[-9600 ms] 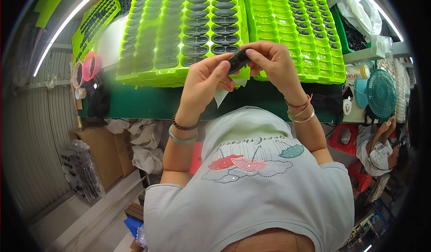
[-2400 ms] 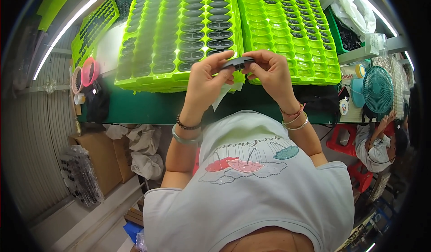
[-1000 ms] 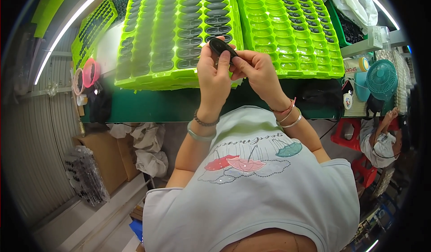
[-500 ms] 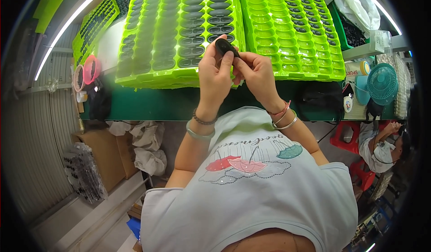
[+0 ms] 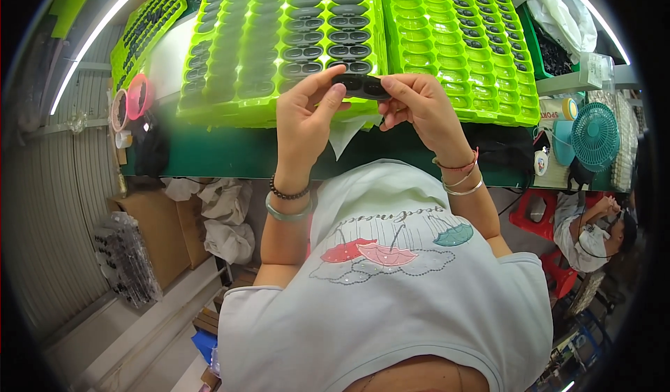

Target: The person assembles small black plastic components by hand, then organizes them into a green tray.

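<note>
The left hand and right hand pinch opposite ends of a smooth, rounded black case, raised by the left tray's front right corner. A strip of dark green tabletop separates the tray fronts from the pale shirt. The right tray, glossy lime plastic, has scooped oval cells.
</note>
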Demonstrator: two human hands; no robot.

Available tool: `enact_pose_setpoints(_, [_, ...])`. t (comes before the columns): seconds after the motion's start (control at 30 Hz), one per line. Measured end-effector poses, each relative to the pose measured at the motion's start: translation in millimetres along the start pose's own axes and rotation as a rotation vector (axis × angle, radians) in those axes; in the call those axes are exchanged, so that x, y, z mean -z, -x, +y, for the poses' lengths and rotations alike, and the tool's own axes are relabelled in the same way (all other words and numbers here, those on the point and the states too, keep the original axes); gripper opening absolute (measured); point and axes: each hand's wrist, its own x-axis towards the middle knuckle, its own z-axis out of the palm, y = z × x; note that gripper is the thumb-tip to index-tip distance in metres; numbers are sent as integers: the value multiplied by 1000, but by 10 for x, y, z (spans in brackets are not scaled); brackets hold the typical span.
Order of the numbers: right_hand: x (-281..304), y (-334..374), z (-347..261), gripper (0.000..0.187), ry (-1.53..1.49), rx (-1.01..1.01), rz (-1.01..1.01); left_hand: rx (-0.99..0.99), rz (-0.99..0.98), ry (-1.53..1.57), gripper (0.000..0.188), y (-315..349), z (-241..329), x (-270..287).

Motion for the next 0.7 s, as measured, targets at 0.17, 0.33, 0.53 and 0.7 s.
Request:
enact_pose_setpoints(0.17, [-10, -14, 1, 34, -103, -25, -29, -35, 18, -27, 24, 38, 9, -1])
enact_pose_setpoints(0.33, [-101, -94, 17, 25, -26, 38, 24, -36, 70, -70, 22, 23, -34, 35])
enact_pose_setpoints(0.53, [-194, -79, 188, 16, 392, 179, 161, -343, 92, -553, 14, 54, -78, 66])
enact_pose_setpoints(0.7, [-305, -150, 280, 20, 325, 169, 46, -350, -4, -655, 10, -26, 23, 356])
